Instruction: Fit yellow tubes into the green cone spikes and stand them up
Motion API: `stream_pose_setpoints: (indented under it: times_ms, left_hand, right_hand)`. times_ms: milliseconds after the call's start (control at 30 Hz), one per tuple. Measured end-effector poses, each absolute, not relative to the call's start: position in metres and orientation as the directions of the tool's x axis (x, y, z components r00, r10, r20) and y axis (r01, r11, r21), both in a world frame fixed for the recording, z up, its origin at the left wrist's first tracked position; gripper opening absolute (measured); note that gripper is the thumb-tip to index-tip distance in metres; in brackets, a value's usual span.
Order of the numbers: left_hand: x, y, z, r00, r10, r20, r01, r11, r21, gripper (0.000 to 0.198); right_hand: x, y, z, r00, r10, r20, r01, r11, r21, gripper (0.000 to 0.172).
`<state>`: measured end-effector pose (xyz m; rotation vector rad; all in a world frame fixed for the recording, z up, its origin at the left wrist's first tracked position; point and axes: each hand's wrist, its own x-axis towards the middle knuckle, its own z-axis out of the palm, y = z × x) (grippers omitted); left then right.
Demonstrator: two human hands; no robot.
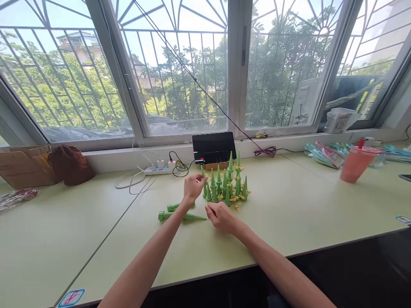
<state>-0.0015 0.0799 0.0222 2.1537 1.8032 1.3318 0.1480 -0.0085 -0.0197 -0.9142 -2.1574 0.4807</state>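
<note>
My left hand (192,188) is closed on a green plastic spike (202,170), its tip showing above my fingers at the left edge of a group. In that group, several upright green spikes (218,182) stand close together, with small yellow fittings at their sides. My right hand (221,217) is held in a pinch just in front of them; what lies between its fingertips is too small to make out. A loose yellow fitting (236,208) rests on the table nearby. Two more green spikes lie flat by my left wrist, the nearer spike (192,217) pointing right.
Behind the group a black tablet (214,145) leans near the window, above a cardboard piece. A power strip (158,170) with cables sits left of it. Farther right stand a pink cup (358,164) and plastic-wrapped items (324,155). A brown pouch (70,164) is at left.
</note>
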Motion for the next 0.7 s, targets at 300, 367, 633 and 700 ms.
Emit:
stream_pose_setpoints:
  times_ms: [300, 367, 633, 700]
  left_hand:
    - [-0.0027, 0.0796, 0.0139, 0.005, 0.846, 0.534, 0.807, -0.319, 0.497, 0.033]
    - [-0.0029, 0.0798, 0.014, 0.011, 0.85, 0.527, 0.814, -0.314, 0.489, 0.033]
    - [-0.006, 0.0804, 0.0116, 0.062, 0.852, 0.52, 0.839, -0.326, 0.435, 0.034]
    - [-0.0064, 0.0803, 0.0114, 0.076, 0.847, 0.526, 0.846, -0.334, 0.417, 0.032]
  right_hand:
    - [0.1482, -0.0089, -0.02, -0.476, 0.74, 0.475, 0.502, 0.673, -0.544, 0.031]
    - [0.1482, -0.0086, -0.0204, -0.475, 0.739, 0.479, 0.504, 0.674, -0.54, 0.032]
    - [0.1482, -0.0089, -0.0196, -0.476, 0.733, 0.486, 0.492, 0.68, -0.543, 0.032]
    - [0.148, -0.0088, -0.0199, -0.475, 0.734, 0.486, 0.496, 0.679, -0.541, 0.032]
